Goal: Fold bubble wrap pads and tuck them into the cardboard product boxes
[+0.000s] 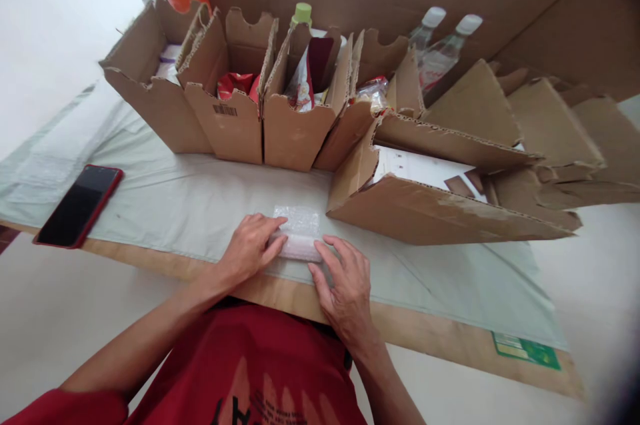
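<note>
A small sheet of clear bubble wrap (299,217) lies on the cloth in front of me, its near part forming a thick roll. What is inside the roll, if anything, cannot be made out. My left hand (253,243) has its thumb and index finger on the roll's left end. At the right end my right hand (346,278) touches the roll with its fingertips, its thumb just in front of the near edge. Both hands hold the bubble wrap down against the table between them.
Several cut cardboard boxes (235,135) with packets inside stand behind the hands. A long cardboard box (450,215) with white printed cards lies to the right. A red-cased phone (80,206) rests at left. Bottles (443,58) stand behind; a green card (527,350) sits by the front edge.
</note>
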The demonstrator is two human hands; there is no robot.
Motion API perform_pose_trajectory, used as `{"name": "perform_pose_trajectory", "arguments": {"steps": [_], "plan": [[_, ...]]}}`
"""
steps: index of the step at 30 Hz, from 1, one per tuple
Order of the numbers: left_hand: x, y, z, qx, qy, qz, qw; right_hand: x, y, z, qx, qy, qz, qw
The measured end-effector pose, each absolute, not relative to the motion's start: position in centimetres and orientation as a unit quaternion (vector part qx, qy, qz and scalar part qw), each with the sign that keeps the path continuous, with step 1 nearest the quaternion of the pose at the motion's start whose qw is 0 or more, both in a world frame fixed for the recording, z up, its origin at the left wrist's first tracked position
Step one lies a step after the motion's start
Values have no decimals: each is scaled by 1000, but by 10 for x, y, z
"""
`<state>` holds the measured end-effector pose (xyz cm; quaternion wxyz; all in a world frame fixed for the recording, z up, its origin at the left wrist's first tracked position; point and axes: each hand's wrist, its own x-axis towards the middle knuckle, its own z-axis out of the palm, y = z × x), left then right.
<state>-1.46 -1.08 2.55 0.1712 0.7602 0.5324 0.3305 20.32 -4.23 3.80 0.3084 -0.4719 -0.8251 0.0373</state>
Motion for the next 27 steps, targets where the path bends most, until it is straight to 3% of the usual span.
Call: {"name": "perform_pose_trajectory", "arguments": {"steps": [4,6,11,15,21,27], "plan": [[-9,13,24,721,577,348,161,190,-24,27,-461,-856,9,234],[-12,4,30,694,594,365,179,187,-14,22,-478,-842,18,249],[-11,-43,40,523,613,425,412,185,-15,28,-531,-748,166,363],[9,-50,45,469,537,446,542,184,-34,38,-533,-691,329,362],[14,-50,59,575,522,370,510,207,-44,58,-515,-702,344,353],[21,-66,41,704,486,324,404,232,-45,98,-490,-729,415,238]]}}
